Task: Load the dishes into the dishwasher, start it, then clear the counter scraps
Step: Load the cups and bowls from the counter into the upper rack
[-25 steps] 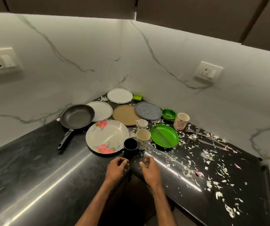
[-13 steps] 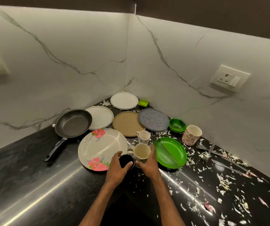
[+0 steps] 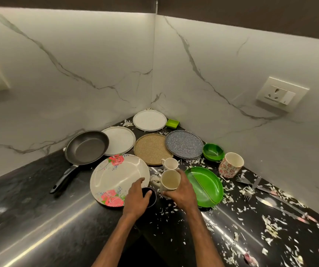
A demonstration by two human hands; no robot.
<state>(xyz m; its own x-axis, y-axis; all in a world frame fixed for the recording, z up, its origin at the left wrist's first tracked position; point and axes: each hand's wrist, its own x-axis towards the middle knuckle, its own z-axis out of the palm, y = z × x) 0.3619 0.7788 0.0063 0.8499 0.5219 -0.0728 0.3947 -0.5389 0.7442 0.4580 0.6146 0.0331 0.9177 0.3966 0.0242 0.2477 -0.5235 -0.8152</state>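
Dishes: in the head view, all stand on the dark tabletop [image 3: 39,218], in the corner of two marble walls.
Left hand [image 3: 136,198]: curled on the black cup [image 3: 152,197], with the thumb on its rim. The fingers reach round its far left side, over the edge of the floral plate [image 3: 116,176].
Right hand [image 3: 182,192]: wrapped around the cream mug [image 3: 170,180], thumb across the near side, fingers on the right side.
Cream mug: upright, between the black cup and the green divided plate [image 3: 206,185].
Small white cup [image 3: 171,163]: just behind the cream mug.
Back rows: frying pan [image 3: 86,146], near white plate [image 3: 119,140], far white plate [image 3: 149,120], brown plate [image 3: 151,148], grey speckled plate [image 3: 183,144], green square dish [image 3: 172,123].
Right side: small green bowl [image 3: 212,151] and patterned mug [image 3: 231,164], near the wall.
Cutlery: forks [image 3: 247,183] and a knife [image 3: 278,204] lie to the right of the green divided plate.
Scraps [image 3: 270,228]: pale pieces scattered over the right part of the tabletop.
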